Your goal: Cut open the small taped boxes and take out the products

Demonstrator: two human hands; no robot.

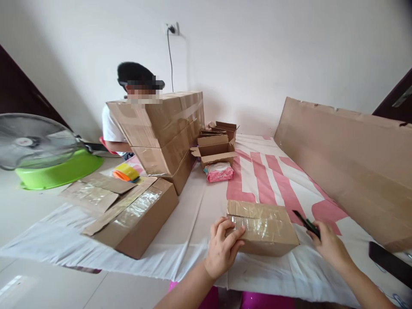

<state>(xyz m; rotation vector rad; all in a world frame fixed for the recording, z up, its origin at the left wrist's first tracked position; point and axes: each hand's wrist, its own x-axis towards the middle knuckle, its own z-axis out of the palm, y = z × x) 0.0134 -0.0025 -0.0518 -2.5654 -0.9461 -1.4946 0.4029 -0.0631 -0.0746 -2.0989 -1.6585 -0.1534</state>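
Note:
A small cardboard box [273, 231], closed with clear packing tape, lies on the cloth right in front of me. My left hand [225, 244] rests on its left end, fingers spread over the tape and top edge. To the right of the box, my right hand [328, 242] is closed around a dark utility knife [306, 224], whose tip points up and to the left. The knife is apart from the box. Whether its blade is out is too small to tell.
A larger taped box [148, 227] lies left, near stacked cartons [164, 137]. Behind them sits a person [112, 124]. Open boxes [217, 150] and a pink packet [220, 172] are mid-table. A cardboard panel [341, 159] and black phone-like object [391, 262] are right; a fan [35, 141] stands left.

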